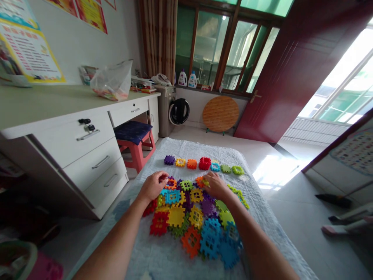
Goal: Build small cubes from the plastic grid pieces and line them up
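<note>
A heap of colourful square plastic building tiles (192, 221) lies on a pale quilted mat (163, 256) in front of me. Beyond it, a row of several tiles (204, 164) is lined up across the mat: purple, yellow, orange, red, blue, green. My left hand (153, 186) rests at the heap's far left edge, fingers curled onto an orange tile (171, 183). My right hand (214, 185) sits at the heap's far right edge, fingers pinched on an orange tile (201, 181).
A white desk with drawers (87, 151) stands to the left, with a plastic bag (112, 81) on top and a red stool (136, 142) under it. A washing machine (171, 109), a round wooden board (220, 114) and a dark red door (291, 74) are farther back.
</note>
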The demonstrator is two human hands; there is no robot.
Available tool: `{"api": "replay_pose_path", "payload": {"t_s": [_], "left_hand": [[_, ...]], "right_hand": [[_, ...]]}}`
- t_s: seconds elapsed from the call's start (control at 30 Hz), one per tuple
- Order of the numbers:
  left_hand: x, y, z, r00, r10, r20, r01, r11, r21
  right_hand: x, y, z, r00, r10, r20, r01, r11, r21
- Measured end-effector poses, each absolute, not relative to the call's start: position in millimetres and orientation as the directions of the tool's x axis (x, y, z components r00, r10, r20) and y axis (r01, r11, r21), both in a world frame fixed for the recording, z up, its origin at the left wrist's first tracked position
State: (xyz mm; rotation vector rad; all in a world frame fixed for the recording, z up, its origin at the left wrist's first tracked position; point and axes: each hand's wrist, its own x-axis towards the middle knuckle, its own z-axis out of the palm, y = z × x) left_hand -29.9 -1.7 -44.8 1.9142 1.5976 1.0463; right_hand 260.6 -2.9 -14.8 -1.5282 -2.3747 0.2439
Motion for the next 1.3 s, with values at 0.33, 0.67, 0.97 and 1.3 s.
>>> {"api": "replay_pose_path", "payload": {"t_s": [0.33,0.67,0.97,1.3], "left_hand": [[-31.2,0.2,-46.1,0.049,0.966,0.252,0.648,-0.223,0.728],[-32.6,1.4,-48.9,0.064,0.966,0.251,0.663,-0.229,0.713],[-36.6,5.2,-56.2,0.078,0.964,0.253,0.667,-0.239,0.706],[-38.6,7.7,-58.2,0.075,0.968,0.241,0.692,-0.224,0.686]], "right_hand": [[292.1,0.6,-15.0,-0.108,0.937,0.332,0.755,0.294,-0.586],[276.6,-5.9,-27.0,-0.379,0.919,0.110,0.832,0.390,-0.394],[299.9,0.8,-26.6,-0.275,0.945,0.179,0.848,0.326,-0.417],[436.1,59.0,-3.6,0.014,0.989,0.150,0.981,0.015,-0.195]]}}
